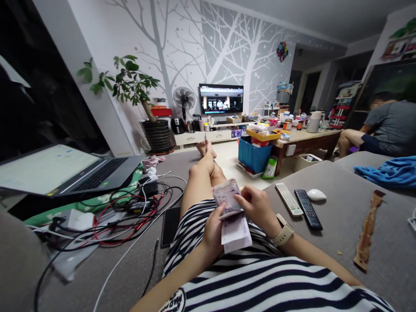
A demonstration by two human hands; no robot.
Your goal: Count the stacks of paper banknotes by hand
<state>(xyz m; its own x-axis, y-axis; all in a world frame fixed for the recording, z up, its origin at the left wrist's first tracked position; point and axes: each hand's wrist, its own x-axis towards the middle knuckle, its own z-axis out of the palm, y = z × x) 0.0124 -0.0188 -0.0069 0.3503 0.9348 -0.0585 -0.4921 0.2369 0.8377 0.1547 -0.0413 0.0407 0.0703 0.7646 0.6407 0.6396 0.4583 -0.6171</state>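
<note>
A stack of paper banknotes (231, 216) rests over my lap, above my striped dress. My left hand (212, 232) grips the stack from below, fingers curled round it. My right hand (256, 207), with a beige watch on its wrist, pinches the upper notes (224, 194) and bends them back. My bare legs stretch ahead along the grey sofa.
An open laptop (65, 171), tangled cables (123, 212) and a black phone (170, 225) lie to my left. Two remotes (299, 203), a white mouse (316, 195) and a wooden strip (368, 229) lie to my right. Another person (386, 125) sits at the far right by a cluttered table (312, 136).
</note>
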